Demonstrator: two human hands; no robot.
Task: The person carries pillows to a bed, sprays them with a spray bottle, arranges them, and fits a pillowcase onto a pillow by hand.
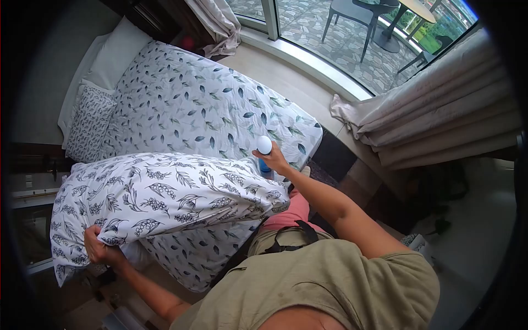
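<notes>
My left hand (pixel 98 247) is closed on the near left edge of a white duvet (pixel 159 192) with a dark plant print. The duvet is bunched across the lower part of a bed. In my right hand (pixel 274 159) is a bottle (pixel 264 145) with a white rounded top and a blue lower part, held above the bed near the duvet's right end. Beneath lies a white sheet (pixel 192 99) with a green and grey leaf print.
A white pillow (pixel 118 52) and a patterned pillow (pixel 91 118) lie at the bed's head. Beige curtains (pixel 434 99) hang beside a large window, with a chair (pixel 363 14) and a round table (pixel 418 10) outside. Dark rug patches (pixel 334 157) lie right of the bed.
</notes>
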